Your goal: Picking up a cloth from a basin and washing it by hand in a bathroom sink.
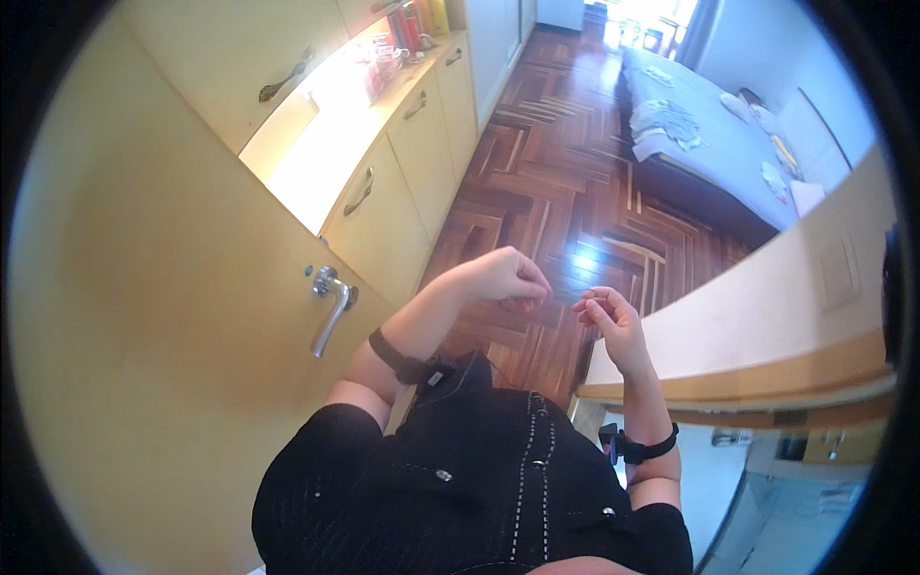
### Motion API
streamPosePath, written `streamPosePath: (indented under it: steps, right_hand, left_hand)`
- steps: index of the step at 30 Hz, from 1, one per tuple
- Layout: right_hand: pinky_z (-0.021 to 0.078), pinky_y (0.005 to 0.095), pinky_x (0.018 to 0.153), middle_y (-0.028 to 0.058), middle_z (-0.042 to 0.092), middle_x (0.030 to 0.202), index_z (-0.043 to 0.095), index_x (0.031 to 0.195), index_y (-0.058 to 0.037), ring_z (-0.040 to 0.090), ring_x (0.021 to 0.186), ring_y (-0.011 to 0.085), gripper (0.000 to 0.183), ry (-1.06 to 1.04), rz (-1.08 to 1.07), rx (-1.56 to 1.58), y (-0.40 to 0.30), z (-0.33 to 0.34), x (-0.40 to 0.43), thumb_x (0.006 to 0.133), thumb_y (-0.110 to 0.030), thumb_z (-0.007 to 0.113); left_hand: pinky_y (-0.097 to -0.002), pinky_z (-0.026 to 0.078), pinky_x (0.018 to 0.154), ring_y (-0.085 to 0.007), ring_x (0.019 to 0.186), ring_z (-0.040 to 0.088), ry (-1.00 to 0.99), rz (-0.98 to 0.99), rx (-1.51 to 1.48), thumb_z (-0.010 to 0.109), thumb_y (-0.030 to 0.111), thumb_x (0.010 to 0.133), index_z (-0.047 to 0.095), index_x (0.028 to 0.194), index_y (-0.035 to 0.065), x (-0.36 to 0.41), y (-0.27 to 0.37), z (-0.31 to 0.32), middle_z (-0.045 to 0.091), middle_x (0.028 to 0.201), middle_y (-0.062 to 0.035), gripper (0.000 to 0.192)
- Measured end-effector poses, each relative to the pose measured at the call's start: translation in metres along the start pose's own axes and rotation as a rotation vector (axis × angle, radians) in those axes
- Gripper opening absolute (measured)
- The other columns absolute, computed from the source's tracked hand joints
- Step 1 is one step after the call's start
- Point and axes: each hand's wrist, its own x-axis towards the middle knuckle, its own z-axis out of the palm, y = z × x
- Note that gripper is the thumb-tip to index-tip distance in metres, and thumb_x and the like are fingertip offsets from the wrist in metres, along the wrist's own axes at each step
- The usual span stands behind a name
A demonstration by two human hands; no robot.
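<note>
My left hand [509,279] is raised in front of my body, its fingers curled downward and loosely bent. To its right, with a small gap between them, my right hand [611,320] has its thumb close to its bent fingertips. No object shows clearly in either hand, though the inside of the left hand is hidden. Both hands hang above the wooden parquet floor [546,165]. A dark strap with a small device [413,370] circles my left forearm, and another strap [650,451] circles the right. The metal door handle [332,309] is left of my left forearm.
A pale door [180,323] fills the left side. Beyond it runs a low cabinet [377,208] bearing books [410,29] and a pinkish bundle [377,68]. At the upper right is a bed [711,136] with crumpled cloths. A white wall [762,309] borders the right.
</note>
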Motion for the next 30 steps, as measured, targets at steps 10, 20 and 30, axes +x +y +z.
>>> streamPosePath:
  steps: [10, 20, 30]
  right_hand:
    - [0.0447, 0.0251, 0.077, 0.0074, 0.062, 0.096, 0.055, 0.112, -0.0019, 0.057, 0.088, 0.0119, 0.025, 0.179, 0.192, -0.088, 0.031, -0.088, 0.077, 0.089, -0.013, 0.053]
    - [0.0437, 0.0239, 0.075, 0.0072, 0.062, 0.096, 0.055, 0.112, -0.0019, 0.056, 0.082, 0.0110, 0.025, 0.360, 0.459, 0.023, 0.057, -0.102, 0.248, 0.088, -0.011, 0.055]
    - [0.0435, 0.0243, 0.074, 0.0083, 0.061, 0.098, 0.055, 0.112, -0.0016, 0.055, 0.084, 0.0121, 0.025, 0.383, 0.574, -0.029, 0.038, -0.102, 0.390, 0.088, -0.010, 0.053]
  left_hand:
    - [-0.0245, 0.051, 0.059, -0.0133, 0.064, 0.062, 0.981, 0.048, -0.187, 0.058, 0.009, 0.082, 0.066, 0.087, -0.0019, 0.155, -0.060, -0.286, 0.066, 0.076, -0.0091, 0.015]
    - [-0.0373, 0.049, 0.079, -0.0272, 0.087, 0.063, 1.490, -0.217, 0.761, 0.061, 0.024, 0.075, 0.069, 0.085, 0.0107, 0.256, -0.101, -0.594, 0.067, 0.089, -0.0099, 0.018]
    - [-0.0402, 0.048, 0.081, -0.0309, 0.094, 0.060, 1.222, -0.139, 1.079, 0.053, 0.026, 0.083, 0.066, 0.088, 0.0074, 0.325, -0.178, -0.769, 0.062, 0.103, -0.0117, 0.024]
